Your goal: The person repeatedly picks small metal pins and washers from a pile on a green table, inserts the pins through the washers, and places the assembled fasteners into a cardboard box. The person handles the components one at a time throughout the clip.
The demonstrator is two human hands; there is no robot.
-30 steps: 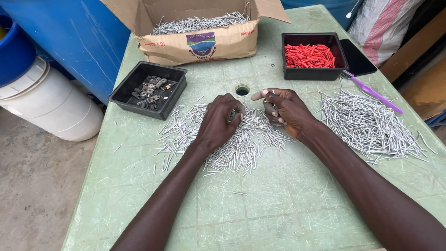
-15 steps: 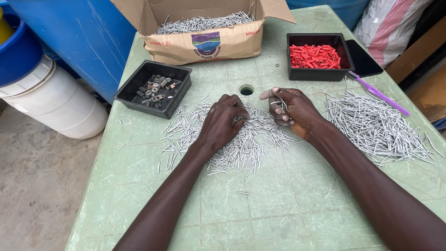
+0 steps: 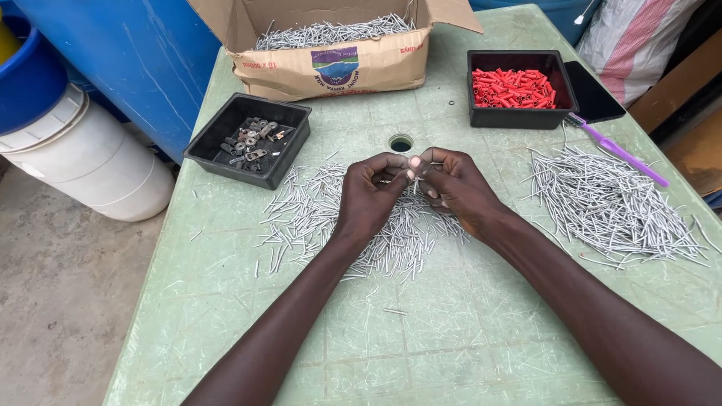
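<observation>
**Hands meet over a heap of short metal pins**

Fingers of the left hand [image 3: 372,194] and right hand [image 3: 455,188] are pinched narrow and touch tip to tip above the middle pile of pins [image 3: 338,218], near the table's centre hole [image 3: 401,143]; what small piece they grip cannot be told. An open cardboard box [image 3: 331,64] with a coloured oval label on its front wall stands at the far edge, filled with more pins. A black tray of grey metal parts [image 3: 248,139] sits toward the left edge, a black tray of red tubes [image 3: 519,89] toward the far right corner. A longer-nail heap [image 3: 609,207] and a purple brush [image 3: 617,149] lie near the right edge. The pale green plastic table [image 3: 226,301] stands on bare concrete, beside a white bucket [image 3: 83,162] and a blue drum [image 3: 135,53].
</observation>
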